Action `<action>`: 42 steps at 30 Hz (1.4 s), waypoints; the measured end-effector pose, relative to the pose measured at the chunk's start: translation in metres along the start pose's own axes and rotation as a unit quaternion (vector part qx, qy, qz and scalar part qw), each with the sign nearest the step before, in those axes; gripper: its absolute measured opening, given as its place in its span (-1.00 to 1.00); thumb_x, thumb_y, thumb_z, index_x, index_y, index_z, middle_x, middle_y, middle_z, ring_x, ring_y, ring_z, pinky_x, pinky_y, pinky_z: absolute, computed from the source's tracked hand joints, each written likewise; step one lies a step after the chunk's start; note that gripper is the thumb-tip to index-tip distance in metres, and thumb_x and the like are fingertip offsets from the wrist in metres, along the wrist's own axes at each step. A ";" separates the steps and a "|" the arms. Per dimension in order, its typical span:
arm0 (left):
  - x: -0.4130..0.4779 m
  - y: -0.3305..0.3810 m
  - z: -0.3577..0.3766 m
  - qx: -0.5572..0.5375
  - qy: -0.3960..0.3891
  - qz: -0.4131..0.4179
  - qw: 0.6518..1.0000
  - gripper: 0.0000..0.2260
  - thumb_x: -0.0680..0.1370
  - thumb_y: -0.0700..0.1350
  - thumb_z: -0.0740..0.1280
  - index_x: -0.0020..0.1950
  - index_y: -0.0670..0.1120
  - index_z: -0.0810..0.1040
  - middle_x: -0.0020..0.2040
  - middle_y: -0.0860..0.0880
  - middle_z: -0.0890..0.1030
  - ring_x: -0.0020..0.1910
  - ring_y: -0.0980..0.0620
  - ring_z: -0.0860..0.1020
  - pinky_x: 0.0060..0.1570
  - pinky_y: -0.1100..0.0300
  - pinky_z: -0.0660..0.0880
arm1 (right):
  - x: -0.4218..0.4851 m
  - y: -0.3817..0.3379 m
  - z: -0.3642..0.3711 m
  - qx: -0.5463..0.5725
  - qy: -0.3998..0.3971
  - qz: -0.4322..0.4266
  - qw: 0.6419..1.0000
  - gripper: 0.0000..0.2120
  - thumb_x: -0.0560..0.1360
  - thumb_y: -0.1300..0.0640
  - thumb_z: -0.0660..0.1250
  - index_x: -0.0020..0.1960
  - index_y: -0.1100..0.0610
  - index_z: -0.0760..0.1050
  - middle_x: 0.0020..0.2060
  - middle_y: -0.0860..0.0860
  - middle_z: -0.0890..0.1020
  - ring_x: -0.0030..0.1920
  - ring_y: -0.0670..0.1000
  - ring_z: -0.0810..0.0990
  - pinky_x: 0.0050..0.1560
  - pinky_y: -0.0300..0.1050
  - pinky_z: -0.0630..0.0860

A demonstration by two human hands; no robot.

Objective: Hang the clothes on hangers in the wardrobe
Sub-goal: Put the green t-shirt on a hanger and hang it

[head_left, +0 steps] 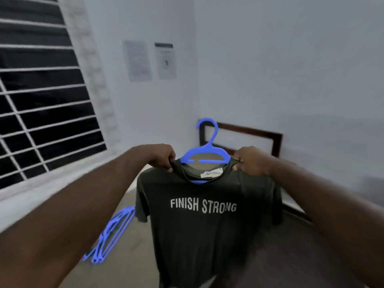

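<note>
— Both busy?
— Yes: our left hand (161, 156) and right hand (250, 161) each pinched a shoulder of the dark T-shirt (203, 227), held up before us on the blue hanger (207, 149).
— Spare hangers (110, 233)?
— They lay below, to our left.

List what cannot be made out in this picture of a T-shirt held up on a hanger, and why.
Head view:
Hanger: arms hidden inside the T-shirt.
T-shirt hem: cut off by the bottom edge.
Wall papers: print blurred.
Spare hangers: blurred, number unclear.
Neck label: too small.
Wardrobe: out of frame.
</note>
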State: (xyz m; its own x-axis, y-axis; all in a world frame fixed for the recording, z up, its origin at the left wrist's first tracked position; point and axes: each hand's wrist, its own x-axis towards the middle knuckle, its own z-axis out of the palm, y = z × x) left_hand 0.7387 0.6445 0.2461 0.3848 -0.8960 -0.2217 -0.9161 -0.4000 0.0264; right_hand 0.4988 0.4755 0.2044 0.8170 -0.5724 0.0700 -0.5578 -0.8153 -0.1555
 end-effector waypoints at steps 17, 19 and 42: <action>-0.064 0.109 0.266 -0.020 -0.139 0.286 0.948 -0.87 0.43 -0.15 0.45 -0.23 -0.05 0.51 -0.22 -0.03 0.55 -0.17 -0.01 0.52 -0.24 0.21 0.36 | -0.343 -0.055 0.224 0.189 -0.078 0.398 0.894 -0.90 0.47 0.06 0.47 -0.10 0.08 0.62 -0.20 -0.01 0.62 -0.10 0.02 0.59 -0.11 -0.17 0.48; -0.087 0.142 0.286 -0.021 -0.148 0.321 0.935 -0.89 0.43 -0.14 0.45 -0.20 -0.04 0.53 -0.21 -0.02 0.55 -0.17 0.02 0.51 -0.22 0.23 0.35 | -0.395 -0.063 0.232 0.201 -0.071 0.444 0.870 -0.87 0.47 0.08 0.47 -0.07 0.13 0.62 -0.25 -0.01 0.60 -0.15 0.01 0.57 -0.23 -0.22 0.43; -0.558 0.546 0.407 0.074 -0.126 0.726 0.673 -0.78 0.46 -0.10 0.46 -0.27 0.03 0.43 -0.28 0.07 0.50 -0.17 0.05 0.48 -0.17 0.22 0.32 | -1.020 -0.254 0.194 0.167 0.116 0.766 0.610 -0.75 0.47 0.11 0.43 -0.26 -0.06 0.38 -0.24 -0.09 0.50 -0.10 0.01 0.49 -0.12 -0.18 0.33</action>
State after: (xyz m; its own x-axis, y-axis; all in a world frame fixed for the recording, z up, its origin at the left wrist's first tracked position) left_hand -0.0219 1.0046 -0.0130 -0.9406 -0.2541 -0.2251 -0.3150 0.9006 0.2996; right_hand -0.1650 1.2832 -0.0188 -0.6895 -0.6684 -0.2790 -0.5477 0.7332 -0.4030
